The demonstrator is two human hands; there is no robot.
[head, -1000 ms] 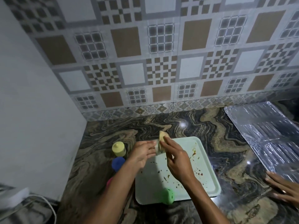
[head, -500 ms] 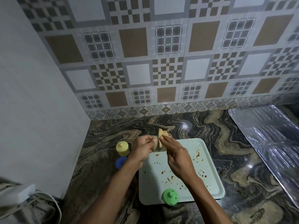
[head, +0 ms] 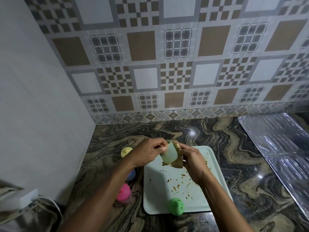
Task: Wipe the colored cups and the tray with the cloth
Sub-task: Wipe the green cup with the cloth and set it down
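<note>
Reaching in from the bottom edge with both bare forearms (head: 107, 186), angling them inward to a meeting point at mid-view. Gripping a cup (head: 168, 153) with the left hand (head: 147, 153), fingers curling over its far end, thumb lying across the near side. Bunching a cloth (head: 174, 164) in the right hand (head: 192, 162), knuckles facing up, pressing it against the cup.

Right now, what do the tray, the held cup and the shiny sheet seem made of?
Tray: pale, matte, moulded rim; probably plastic. Cup in the left hand: pale green, smooth, slightly translucent; likely plastic. Sheet: silvery, crinkled, bright glare; looks like aluminium foil.
</note>
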